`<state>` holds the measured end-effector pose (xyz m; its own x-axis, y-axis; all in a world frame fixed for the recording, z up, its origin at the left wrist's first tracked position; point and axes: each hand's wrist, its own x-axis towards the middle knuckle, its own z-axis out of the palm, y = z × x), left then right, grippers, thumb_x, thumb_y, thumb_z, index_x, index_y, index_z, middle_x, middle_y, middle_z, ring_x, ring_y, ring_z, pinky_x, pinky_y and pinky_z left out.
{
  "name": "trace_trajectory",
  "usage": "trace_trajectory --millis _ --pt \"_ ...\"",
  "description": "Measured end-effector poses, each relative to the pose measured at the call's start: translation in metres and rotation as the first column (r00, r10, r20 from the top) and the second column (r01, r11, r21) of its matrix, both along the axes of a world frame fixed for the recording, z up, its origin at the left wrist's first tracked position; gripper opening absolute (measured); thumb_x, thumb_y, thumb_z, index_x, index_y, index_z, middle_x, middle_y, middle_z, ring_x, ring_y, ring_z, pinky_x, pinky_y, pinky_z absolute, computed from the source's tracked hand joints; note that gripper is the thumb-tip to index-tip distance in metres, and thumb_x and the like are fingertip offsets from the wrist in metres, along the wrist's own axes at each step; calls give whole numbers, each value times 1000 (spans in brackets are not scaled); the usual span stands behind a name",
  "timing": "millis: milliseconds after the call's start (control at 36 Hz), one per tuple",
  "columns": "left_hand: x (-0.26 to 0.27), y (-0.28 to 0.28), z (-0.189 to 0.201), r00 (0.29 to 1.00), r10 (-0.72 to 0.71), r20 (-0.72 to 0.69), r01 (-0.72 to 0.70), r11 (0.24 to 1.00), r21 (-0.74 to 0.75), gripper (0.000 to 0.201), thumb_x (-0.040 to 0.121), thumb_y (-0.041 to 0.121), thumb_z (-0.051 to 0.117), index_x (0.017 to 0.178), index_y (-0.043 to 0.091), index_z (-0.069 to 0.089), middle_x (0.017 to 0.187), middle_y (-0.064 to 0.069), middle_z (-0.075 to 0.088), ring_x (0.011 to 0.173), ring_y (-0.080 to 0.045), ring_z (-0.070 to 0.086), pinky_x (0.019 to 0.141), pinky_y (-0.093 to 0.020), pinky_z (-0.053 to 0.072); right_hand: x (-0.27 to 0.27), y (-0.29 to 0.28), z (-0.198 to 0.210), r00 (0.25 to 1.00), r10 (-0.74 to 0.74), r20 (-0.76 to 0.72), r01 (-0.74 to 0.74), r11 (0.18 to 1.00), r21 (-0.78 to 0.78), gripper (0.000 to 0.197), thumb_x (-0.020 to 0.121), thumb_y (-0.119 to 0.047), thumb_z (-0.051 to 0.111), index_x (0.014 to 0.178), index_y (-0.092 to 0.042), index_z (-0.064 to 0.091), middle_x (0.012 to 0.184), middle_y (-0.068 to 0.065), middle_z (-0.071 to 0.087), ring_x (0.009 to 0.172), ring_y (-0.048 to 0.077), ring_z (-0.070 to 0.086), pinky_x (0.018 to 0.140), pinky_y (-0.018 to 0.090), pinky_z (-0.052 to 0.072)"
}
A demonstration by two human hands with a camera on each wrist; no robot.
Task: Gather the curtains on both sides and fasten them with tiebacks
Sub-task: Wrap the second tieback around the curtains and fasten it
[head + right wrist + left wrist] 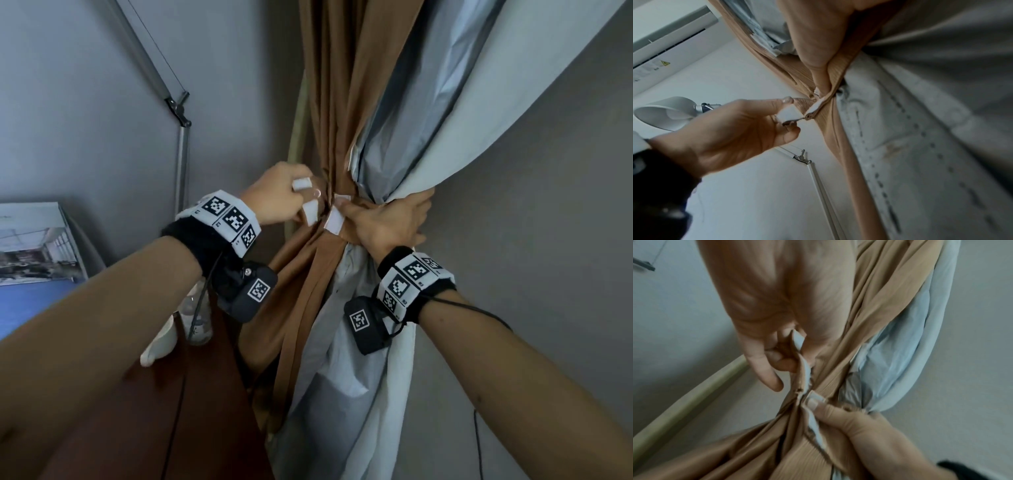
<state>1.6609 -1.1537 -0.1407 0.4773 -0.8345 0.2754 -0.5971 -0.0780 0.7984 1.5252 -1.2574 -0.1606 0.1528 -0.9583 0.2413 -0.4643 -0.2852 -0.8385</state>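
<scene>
Nearest the camera, the left hand [277, 197] and right hand [387, 222] each pinched a white-tabbed end of the soft brown tieback [356, 209] round the limp, light curtain [342, 137] bunched against the wall, best held by those ends.

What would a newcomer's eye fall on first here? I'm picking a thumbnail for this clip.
First, the two hands meeting mid-frame: the left hand and right hand each pinch one white-tipped end of the brown tieback, ends not yet joined. Next, the bunched curtain they cinch, brown outside with a pale lining, flaring above and below. Then the checker-marked wristbands on both forearms.
</scene>
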Motion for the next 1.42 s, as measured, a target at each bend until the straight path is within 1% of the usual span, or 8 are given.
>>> trace_trajectory --millis 250,472,667,805,916,1055,1250,1416 --pt "-16 -16 5 975 12 223 -34 995 94 27 91 27 69 88 0 66 85 -10 67 74 -23 67 65 -33 55 0 4 0 1000 11 -14 -11 1000 -5 158 43 -65 88 153 -4 -7 155 9 24 144 28 25 112 55 23" --pt "-14 -20 2 966 8 257 -45 990 137 15 91 17 65 91 2 64 83 -4 61 75 -18 58 59 -24 43 -8 3 -7 993 110 -37 -111 994 -22 157 41 -55 93 152 -8 -9 153 6 21 144 25 21 113 55 20" --pt "-16 -17 -6 910 -29 413 -93 958 272 17 90 13 60 74 11 56 68 7 49 74 -19 52 65 -25 37 -7 8 -10 991 111 -73 -113 993 -21 165 39 -60 92 152 -7 -15 155 5 17 144 24 19 114 51 20" --pt "-18 -18 6 937 -44 348 -77 942 328 16 88 14 64 87 -2 67 86 -9 63 72 -19 57 59 -28 47 -7 10 -11 990 126 -71 -129 991 -44 155 48 -48 92 152 -4 -15 154 7 16 145 25 17 114 51 18" --pt "-14 -19 6 983 -56 172 -8 936 353 17 88 12 68 78 1 61 75 -13 65 75 -34 71 74 -47 61 -9 10 -14 990 125 -57 -129 990 -63 152 49 -45 92 152 -5 -14 155 7 17 145 25 18 114 53 19" --pt "-17 -19 0 987 -26 161 -25 952 304 20 94 15 62 84 -2 65 73 -8 65 55 -16 65 66 -32 56 -10 10 -15 993 109 -49 -112 992 -65 152 50 -48 91 152 -5 -13 156 8 16 145 26 18 113 54 21" --pt "-26 -19 5 976 46 213 -113 941 318 26 95 12 52 76 0 65 65 -7 67 60 -16 64 52 -21 46 -7 15 -12 992 103 -75 -109 991 -75 154 47 -57 89 152 -2 -10 150 8 23 141 27 23 110 54 25" --pt "-31 -28 18 990 87 -110 -42 932 360 25 91 -2 46 98 -12 68 89 -25 72 57 -18 67 57 -26 61 -9 13 -14 974 143 -175 -160 984 -83 158 44 -54 93 151 -2 -11 151 10 19 142 27 22 113 55 22"
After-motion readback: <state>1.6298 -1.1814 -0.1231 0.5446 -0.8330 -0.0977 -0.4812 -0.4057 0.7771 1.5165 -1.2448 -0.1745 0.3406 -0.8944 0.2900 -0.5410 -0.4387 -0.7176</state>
